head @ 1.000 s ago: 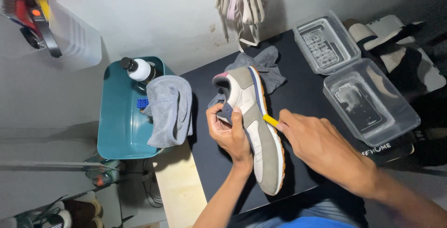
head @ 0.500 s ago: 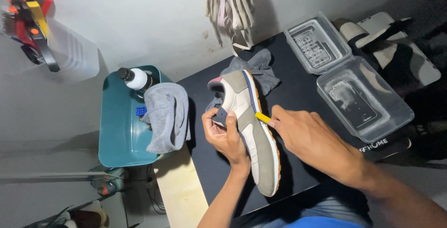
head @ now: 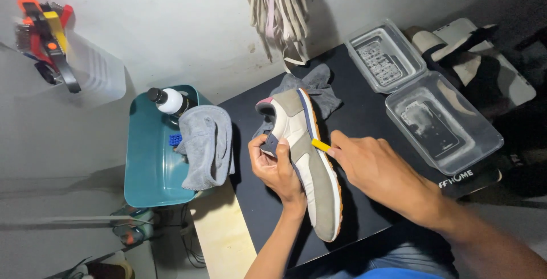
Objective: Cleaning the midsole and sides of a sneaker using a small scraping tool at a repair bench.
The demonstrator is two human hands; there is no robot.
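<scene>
- At far left, a clear plastic container (head: pixel 94 71) sits against the pale wall, with red, orange and yellow tools (head: pixel 45 34) poking out of it; against the earlier pictures it sits a little lower and further right in view, as does everything else, so the camera has shifted rather than the things.
- Right of it is a teal tub (head: pixel 145 170). A white bottle with a black cap (head: pixel 168 100) stands at its far end, a grey cloth (head: pixel 206 145) is draped over its right rim, and a small blue thing (head: pixel 175 139) shows beside the cloth. None of these has moved.
- The left hand (head: pixel 274 165) is closed around the near side of the sneaker (head: pixel 307 159), thumb and fingers wrapped over the upper, just as a second ago.
- The sneaker, grey and cream with an orange sole edge and a pink heel tab, lies tilted on its side over the black tabletop (head: pixel 364 119), with its heel end over a dark grey rag (head: pixel 319 88). Its place is unchanged.
- The right hand (head: pixel 376 170) is curled shut on a small yellow tool (head: pixel 320 145), whose tip touches the sneaker's sole edge. It has slid slightly toward the toe since the earliest picture.
- Above, pale strips of fabric (head: pixel 279 11) hang on the wall.
- At right, two clear plastic boxes (head: pixel 433 119) lie on the tabletop, unmoved.
</scene>
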